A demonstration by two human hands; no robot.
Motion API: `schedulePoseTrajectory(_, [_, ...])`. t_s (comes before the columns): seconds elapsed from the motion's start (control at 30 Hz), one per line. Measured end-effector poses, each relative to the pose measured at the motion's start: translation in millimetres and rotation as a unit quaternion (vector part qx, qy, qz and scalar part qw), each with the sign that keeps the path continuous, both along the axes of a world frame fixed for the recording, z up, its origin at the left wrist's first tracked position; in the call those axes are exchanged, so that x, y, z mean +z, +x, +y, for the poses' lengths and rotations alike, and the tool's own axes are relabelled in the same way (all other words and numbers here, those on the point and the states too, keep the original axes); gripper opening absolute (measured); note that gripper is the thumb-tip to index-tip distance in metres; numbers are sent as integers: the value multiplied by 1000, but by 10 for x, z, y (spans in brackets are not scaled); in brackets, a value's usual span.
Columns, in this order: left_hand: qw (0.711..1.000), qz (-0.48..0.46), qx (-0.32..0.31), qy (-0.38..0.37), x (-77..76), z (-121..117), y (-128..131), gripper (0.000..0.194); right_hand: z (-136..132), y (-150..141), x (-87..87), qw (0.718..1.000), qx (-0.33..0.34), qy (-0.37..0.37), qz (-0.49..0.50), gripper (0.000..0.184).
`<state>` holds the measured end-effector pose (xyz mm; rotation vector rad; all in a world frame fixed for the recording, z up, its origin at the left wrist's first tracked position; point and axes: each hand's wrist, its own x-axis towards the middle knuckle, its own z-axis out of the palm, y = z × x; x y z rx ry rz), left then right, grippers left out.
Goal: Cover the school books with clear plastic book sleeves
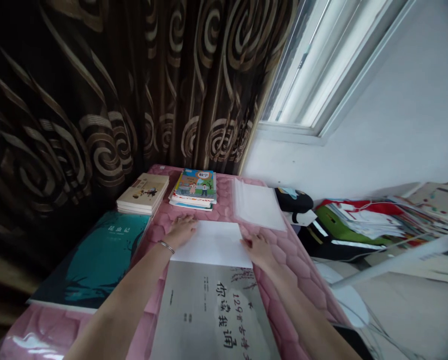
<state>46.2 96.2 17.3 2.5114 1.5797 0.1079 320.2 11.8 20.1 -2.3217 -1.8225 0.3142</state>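
1. White, smooth paper (212, 243) is held flat between the hands, at the far end of a grey book cover with black brush-style characters and a branch print (208, 310); whether it is joined to the cover or only laid against it cannot be told.

2. The left hand (181, 232), ringed at the wrist by a thin silver-coloured bracelet (166, 246), is laid palm down with its fingers extended at the paper's left edge. The right hand (260, 248) is placed at the opposite edge with its fingers bent; whether anything is pinched there cannot be told.

3. If the two edges were pressed or pulled unequally, the paper could be skewed or creased (a padded surface gives little firm backing).

4. The pink, quilted-looking desk (291, 260) is patterned with raised cells, by which a thin sheet could be dented under a fingertip.

5. If the right hand were swept outward, the translucent, pale plastic-like sheets (259, 205) beyond it could be nudged askew, being slippery in appearance.

6. By the left forearm, the large teal book with dark plant shapes (111, 260) could be brushed out of place, and the bracelet could be snagged on a paper edge.
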Motion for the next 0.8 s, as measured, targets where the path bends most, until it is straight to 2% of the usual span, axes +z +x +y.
schedulePoseTrajectory(0.1, [1000,-2,11,9,46,-30,84,42,-566,12,-100,998,63,25,20,32])
schedulePoseTrajectory(0.17, [1000,-4,17,14,81,-54,144,40,-991,17,-203,996,59,47,55,30])
schedulePoseTrajectory(0.23, [1000,-7,22,16,116,-68,178,38,-1372,19,-308,995,22,41,88,32])
schedulePoseTrajectory(0.33, [999,-7,29,16,160,-59,189,37,-1747,19,-438,991,-10,10,135,37])
schedulePoseTrajectory(0.43, [1000,0,30,7,187,-11,187,41,-1880,27,-515,986,-20,-8,168,37])
schedulePoseTrajectory(0.63, [999,1,34,-14,179,146,171,48,-1907,63,-572,964,-42,-48,256,37])
schedulePoseTrajectory(0.73, [999,-16,37,-15,185,218,134,53,-1932,66,-623,956,-27,-33,291,38])
schedulePoseTrajectory(0.8, [998,-36,41,-2,209,252,100,48,-1943,59,-655,948,-24,-14,318,38])
